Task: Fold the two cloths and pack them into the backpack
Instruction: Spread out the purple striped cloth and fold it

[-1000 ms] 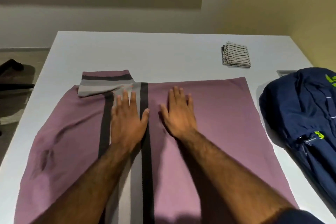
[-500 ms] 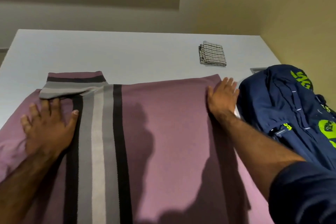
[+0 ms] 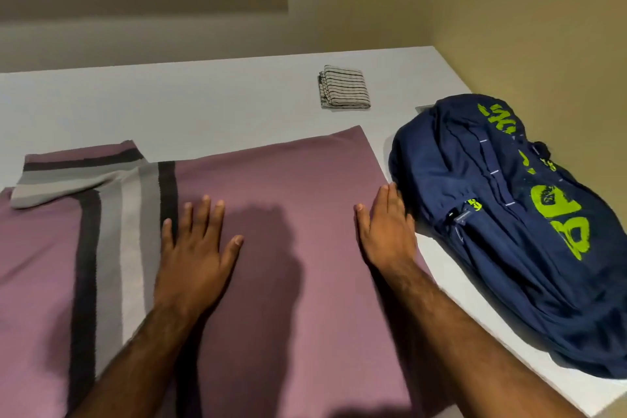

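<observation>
A large mauve cloth (image 3: pixel 288 180) with grey and black stripes lies spread on the white table (image 3: pixel 169 102); its far left corner is folded over. My left hand (image 3: pixel 195 248) presses flat on it beside the stripes, fingers spread. Straight-fingered, my right hand (image 3: pixel 386 231) rests on the cloth's right edge, close to the backpack. A small checked cloth (image 3: pixel 344 87) lies folded at the back of the table. The navy backpack (image 3: pixel 509 231) with lime lettering lies on its side at the right.
A yellowish wall (image 3: pixel 526 10) runs along the table's right side behind the backpack. A small dark object (image 3: pixel 424 108) peeks out by the backpack's top. The table's front right edge shows below the backpack.
My left hand has slid right, from the cloth's left part to just right of the stripes. My right hand drew back along the right edge. The view has turned right.
</observation>
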### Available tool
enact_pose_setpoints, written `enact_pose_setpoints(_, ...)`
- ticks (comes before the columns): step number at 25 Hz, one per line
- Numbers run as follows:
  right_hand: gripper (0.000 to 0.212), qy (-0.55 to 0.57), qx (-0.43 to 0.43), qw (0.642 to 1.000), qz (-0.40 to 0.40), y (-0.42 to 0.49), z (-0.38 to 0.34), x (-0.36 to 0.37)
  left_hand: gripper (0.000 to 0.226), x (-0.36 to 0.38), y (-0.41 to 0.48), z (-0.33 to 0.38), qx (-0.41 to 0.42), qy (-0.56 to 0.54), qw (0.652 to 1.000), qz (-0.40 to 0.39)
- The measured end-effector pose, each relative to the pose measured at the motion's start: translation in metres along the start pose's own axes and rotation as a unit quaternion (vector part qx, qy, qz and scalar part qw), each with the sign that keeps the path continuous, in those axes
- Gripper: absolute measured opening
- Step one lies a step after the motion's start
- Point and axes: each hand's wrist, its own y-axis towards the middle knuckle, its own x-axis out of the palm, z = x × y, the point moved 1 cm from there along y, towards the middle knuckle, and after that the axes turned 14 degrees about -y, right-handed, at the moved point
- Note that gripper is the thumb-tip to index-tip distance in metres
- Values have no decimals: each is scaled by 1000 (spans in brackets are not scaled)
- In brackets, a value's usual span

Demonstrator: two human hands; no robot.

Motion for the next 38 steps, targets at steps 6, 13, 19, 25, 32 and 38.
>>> enact_pose_setpoints(6, 73, 28, -246, 968, 36, -153, -62, 13, 75, 15, -65, 51, 9, -48, 998, -41)
enact_pose_setpoints(13, 84, -71, -160, 984, 16, -123, 42, 37, 82, -14, -168, -29, -136, 3, 991, -11)
enact_pose_setpoints(19, 81, 20, -182, 983, 34, -175, 5, 14, 86, -34, -231, -60, -220, -25, 975, 26)
enact_pose_setpoints(25, 80, -11, -324, 946, 10, -241, -21, 38, 81, -27, -275, -90, -197, 21, 980, 16)
enact_pose_setpoints(32, 87, -17, -83, 996, -31, -183, 127, 27, 79, -54, -331, -138, -292, 7, 953, 79)
enact_pose_setpoints(38, 84, -11, -225, 973, -47, -257, 92, 24, 71, -14, -359, -67, -71, -20, 997, 3)
